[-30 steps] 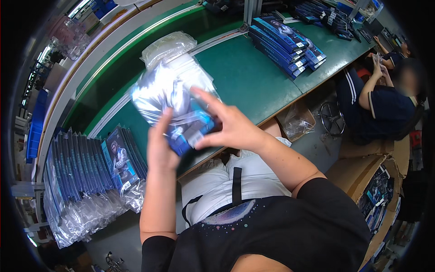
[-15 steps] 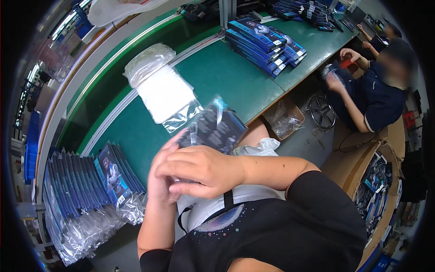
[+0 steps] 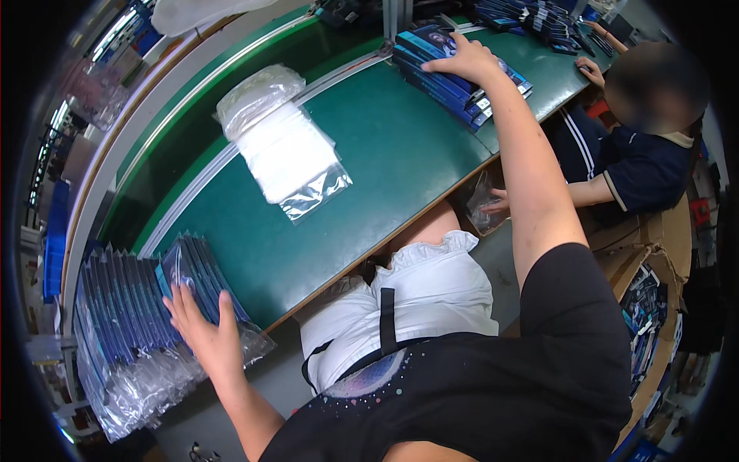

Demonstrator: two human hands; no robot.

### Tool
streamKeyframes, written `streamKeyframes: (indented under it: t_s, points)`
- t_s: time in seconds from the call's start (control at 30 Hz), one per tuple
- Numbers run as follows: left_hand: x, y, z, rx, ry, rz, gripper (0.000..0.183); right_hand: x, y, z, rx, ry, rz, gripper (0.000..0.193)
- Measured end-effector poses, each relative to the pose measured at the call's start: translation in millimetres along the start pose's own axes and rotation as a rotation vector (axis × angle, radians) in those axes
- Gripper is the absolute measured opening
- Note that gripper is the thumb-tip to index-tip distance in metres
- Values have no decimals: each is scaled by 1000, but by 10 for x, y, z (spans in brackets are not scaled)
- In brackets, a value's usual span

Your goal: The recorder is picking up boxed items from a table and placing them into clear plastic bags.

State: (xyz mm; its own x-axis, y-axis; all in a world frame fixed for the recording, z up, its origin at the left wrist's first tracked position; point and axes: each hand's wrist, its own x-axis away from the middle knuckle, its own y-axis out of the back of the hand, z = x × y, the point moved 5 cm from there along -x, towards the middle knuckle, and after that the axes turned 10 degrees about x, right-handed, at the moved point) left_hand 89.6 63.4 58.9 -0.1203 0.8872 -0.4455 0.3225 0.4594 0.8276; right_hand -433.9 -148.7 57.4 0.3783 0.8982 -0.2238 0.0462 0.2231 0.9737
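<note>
My left hand is at the lower left with fingers spread, against or just in front of the nearest bagged blue box. That box leads a row of flat boxes in clear plastic bags, standing on edge, their loose bag ends hanging toward me. My right arm stretches to the far right, where my right hand lies over the top of a stack of dark blue boxes. Its thumb and fingers are apart; whether they touch the top box is hard to tell.
A pile of clear plastic bags lies mid-table on the green tabletop. A co-worker sits at the right, one hand near a carton of plastic. A large cardboard box of packages stands beside me. More boxes lie far right.
The dark box once held in both hands before me has left them. My left hand has moved to the bagged row, my right to the far stack. The co-worker has leaned closer.
</note>
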Motion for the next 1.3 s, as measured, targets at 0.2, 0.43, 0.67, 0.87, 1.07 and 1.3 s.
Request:
streamKeyframes:
  t_s: [0.2,0.43,0.67,0.87,1.07,1.3]
  points:
    - [-166,-422,-936,395,-379,137,34,1062,184,512,30,240,-65,100]
    - [-410,-1156,-1001,375,-550,235,21,1791,89,1040,-122,369,-34,96]
    - [-420,-1099,-1009,611,-445,213,12,2022,419,839,-862,201,-352,103]
    - [-476,-1075,-933,693,-445,227,11,2318,228,1099,-1939,88,865,50]
    - [-619,-1041,-864,842,-342,262,12,2514,-9,1421,-1991,172,1264,55]
    - [-691,-1124,-667,882,-64,490,17,2332,-235,1606,-1820,173,1235,71]
